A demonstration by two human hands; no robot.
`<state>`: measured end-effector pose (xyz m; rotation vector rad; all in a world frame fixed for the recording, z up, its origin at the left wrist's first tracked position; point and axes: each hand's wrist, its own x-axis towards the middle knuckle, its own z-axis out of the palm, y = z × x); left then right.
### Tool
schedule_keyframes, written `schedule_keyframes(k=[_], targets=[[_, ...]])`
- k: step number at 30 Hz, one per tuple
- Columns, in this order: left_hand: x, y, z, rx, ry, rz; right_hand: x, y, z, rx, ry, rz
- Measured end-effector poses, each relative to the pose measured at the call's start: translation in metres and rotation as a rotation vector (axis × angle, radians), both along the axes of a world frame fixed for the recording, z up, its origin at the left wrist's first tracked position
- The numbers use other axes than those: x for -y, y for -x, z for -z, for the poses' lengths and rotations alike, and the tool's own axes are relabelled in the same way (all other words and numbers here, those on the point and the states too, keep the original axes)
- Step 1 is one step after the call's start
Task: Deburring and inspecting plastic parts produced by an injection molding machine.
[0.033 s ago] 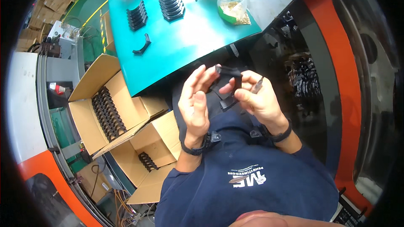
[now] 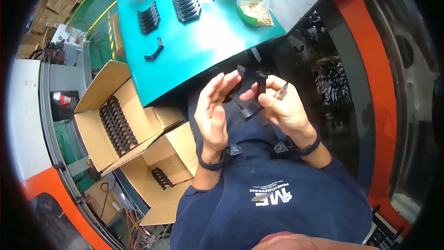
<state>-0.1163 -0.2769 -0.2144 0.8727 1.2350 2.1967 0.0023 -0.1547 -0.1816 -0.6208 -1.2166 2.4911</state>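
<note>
My right hand (image 2: 287, 106) is closed on a curved black plastic bracket (image 2: 250, 110), held in front of my body just off the table edge. A slim dark pointed tool (image 2: 281, 92), its exact kind unclear, sticks out between the fingers of that same hand. On the bracket's other side, my left hand (image 2: 213, 115) is open, its fingers stretched up and thumb apart. Its fingertips are close to the bracket's upper end; I cannot tell whether they touch. A similar single bracket (image 2: 155, 49) lies on the green tabletop (image 2: 199, 60).
Two rows of black brackets, a shorter row (image 2: 148, 18) and a longer row (image 2: 185, 3), stand on the table. A plastic bag with small brass-coloured pieces (image 2: 255, 13) is at the right. Left of me, an open carton (image 2: 145, 106) and another carton (image 2: 182, 155) hold brackets.
The bracket has turned slightly in my right hand. My left hand has shifted a little to the left. The table things sit slightly further left in the picture.
</note>
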Motion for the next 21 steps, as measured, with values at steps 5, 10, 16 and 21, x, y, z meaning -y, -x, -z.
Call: schedule_keyframes(k=[5, 10, 16, 21], targets=[[0.001, 0.003, -0.001, -0.682, 0.163, -0.160, -0.001, -0.001, -0.001, -0.055, 0.230, -0.066], [0.003, 0.002, 0.002, -0.536, 0.128, -0.215, 0.004, 0.004, 0.009, 0.097, 0.103, -0.150], [0.011, -0.006, -0.023, -0.011, 0.023, -0.112, -0.007, -0.006, 0.004, 0.366, -0.503, -0.019], [0.014, -0.015, -0.045, 0.127, 0.168, -0.102, -0.003, -0.004, -0.024, 0.266, -0.892, 0.164]])
